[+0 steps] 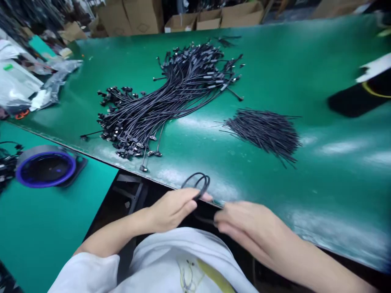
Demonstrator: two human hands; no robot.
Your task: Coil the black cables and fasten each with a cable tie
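Observation:
My left hand (175, 208) is closed around a black cable (204, 185), which is coiled into loops that rise above the thumb and fingers at the table's near edge. Just to its right, my right hand (244, 221) is blurred, its fingers curled together. A faint dark strand runs between the two hands, but what the right fingers hold cannot be made out. Beyond them lies a large pile of black cables (165, 95) with small connectors at their ends. Right of that pile rests a bundle of thin black ties or wires (265, 132).
Both piles lie on a green table (330, 171). A lower green surface (45, 219) at left carries a round device with a purple rim (45, 167). Plastic bags (58, 81) lie at far left, a dark cylinder (357, 95) at right, and cardboard boxes (238, 15) stand behind.

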